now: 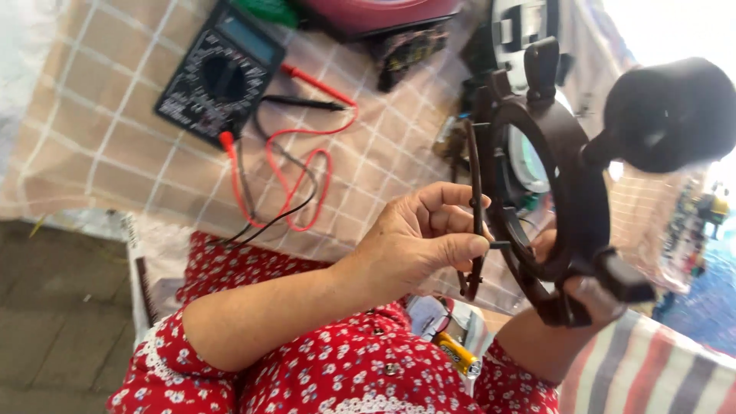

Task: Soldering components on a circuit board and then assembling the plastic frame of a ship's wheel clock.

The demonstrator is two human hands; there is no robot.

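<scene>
A single view comes from a camera worn on the head, looking steeply down and rolled sideways, so the checked tablecloth (115, 138) slants across the upper frame from 9 to 1 o'clock. It sits close: the left hand (418, 238) fills the centre, the right hand (575, 295) lies toward 4 o'clock, and the red floral lap (345, 368) crowds 6 o'clock. With only this camera, no second view overlaps it.

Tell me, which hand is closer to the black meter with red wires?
Left. The left hand is down-right of the meter, pinching a thin dark tool. The right hand is farther right, holding the dark ring.
</scene>
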